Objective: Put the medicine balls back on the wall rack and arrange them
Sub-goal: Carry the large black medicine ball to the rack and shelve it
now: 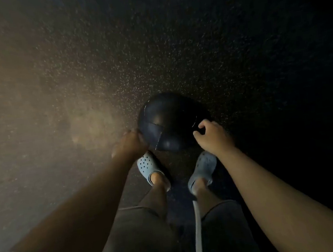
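The dark round leather medicine ball (pixel 166 123) sits on the speckled black rubber floor (pixel 193 41), just beyond the pale blue clogs (pixel 148 165). Left hand (pixel 129 143) cups its left flank; right hand (pixel 210 134), fingers curled loose, reaches its right side. Dim room, no rack visible.

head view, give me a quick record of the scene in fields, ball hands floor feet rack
ball: one dark ball, on the floor just ahead of the feet
left hand: left hand against the ball's left side
right hand: right hand at the ball's right side, fingers curled; contact unclear
floor: dark speckled floor, lit from the left
feet: two light blue clogs, one behind each hand
rack: not in view
lighting: dim, the right side is nearly black
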Demonstrator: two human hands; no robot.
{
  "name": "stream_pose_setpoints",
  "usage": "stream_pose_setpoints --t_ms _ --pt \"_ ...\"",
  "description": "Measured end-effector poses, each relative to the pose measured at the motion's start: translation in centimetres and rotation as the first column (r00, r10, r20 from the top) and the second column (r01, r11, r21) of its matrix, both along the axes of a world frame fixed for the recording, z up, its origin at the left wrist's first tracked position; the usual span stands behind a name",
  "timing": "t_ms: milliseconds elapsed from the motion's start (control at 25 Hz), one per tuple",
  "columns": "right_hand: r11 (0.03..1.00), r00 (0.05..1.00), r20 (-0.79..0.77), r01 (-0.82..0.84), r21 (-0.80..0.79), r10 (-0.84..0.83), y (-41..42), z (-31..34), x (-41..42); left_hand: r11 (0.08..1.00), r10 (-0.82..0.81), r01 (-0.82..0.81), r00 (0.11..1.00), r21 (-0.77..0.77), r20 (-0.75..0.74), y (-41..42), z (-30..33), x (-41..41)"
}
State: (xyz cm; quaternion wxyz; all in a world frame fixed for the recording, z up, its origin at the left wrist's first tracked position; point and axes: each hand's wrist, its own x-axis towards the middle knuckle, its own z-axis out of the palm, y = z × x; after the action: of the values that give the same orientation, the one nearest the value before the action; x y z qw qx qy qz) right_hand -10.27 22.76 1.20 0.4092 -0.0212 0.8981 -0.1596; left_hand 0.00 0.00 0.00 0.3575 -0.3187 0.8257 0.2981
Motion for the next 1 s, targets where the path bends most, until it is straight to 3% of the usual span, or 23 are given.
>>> stream_pose_setpoints --t_ms 320,440,520,560,640,680,720,800,1000 --pt "0.984 0.996 0.003 -0.085 0.153 0.086 1.3 -17.7 -8.1 0.993 0.105 -0.088 0.956 -0.073 0.274 0.2 -17.7 -2.5" --pt "0.985 0.999 -0.047 -0.011 0.173 0.019 2.1 -23.0 -9.9 0.957 0.283 -0.253 0.919 -0.139 0.275 -0.6 -22.8 -2.7" --pt "0.983 0.991 -0.019 0.133 0.123 -0.132 1.9 -26.0 -10.5 0.847 0.528 -0.497 0.826 -0.189 0.196 -1.4 -25.4 -2.8" --pt "0.968 0.970 0.045 0.234 0.092 -0.239 1.5 -27.4 -10.8 0.720 0.694 -0.675 0.705 -0.162 0.146 -1.5 -26.0 -3.3" --pt "0.868 0.832 0.254 0.491 0.076 -0.493 0.3 -29.4 -11.1 0.301 0.943 -0.950 0.310 0.081 0.125 -1.0 -26.7 -5.1" --pt "0.786 0.714 0.360 0.610 0.100 -0.601 -0.3 -29.8 -11.0 0.116 0.973 -0.968 0.156 0.222 0.173 -0.6 -26.5 -6.2" --pt "0.710 0.609 0.427 0.693 0.123 -0.668 -0.7 -30.1 -10.7 -0.002 0.974 -0.945 0.072 0.327 0.215 -0.2 -26.5 -7.1" --pt "0.657 0.549 0.462 0.747 0.104 -0.697 -0.9 -29.4 -10.7 -0.057 0.977 -0.923 0.028 0.381 0.214 0.3 -25.5 -8.5" --pt "0.607 0.561 0.427 0.794 -0.035 -0.709 0.8 -18.5 -13.1 0.072 0.984 -0.896 0.135 0.439 0.114 1.3 -15.9 -11.7"
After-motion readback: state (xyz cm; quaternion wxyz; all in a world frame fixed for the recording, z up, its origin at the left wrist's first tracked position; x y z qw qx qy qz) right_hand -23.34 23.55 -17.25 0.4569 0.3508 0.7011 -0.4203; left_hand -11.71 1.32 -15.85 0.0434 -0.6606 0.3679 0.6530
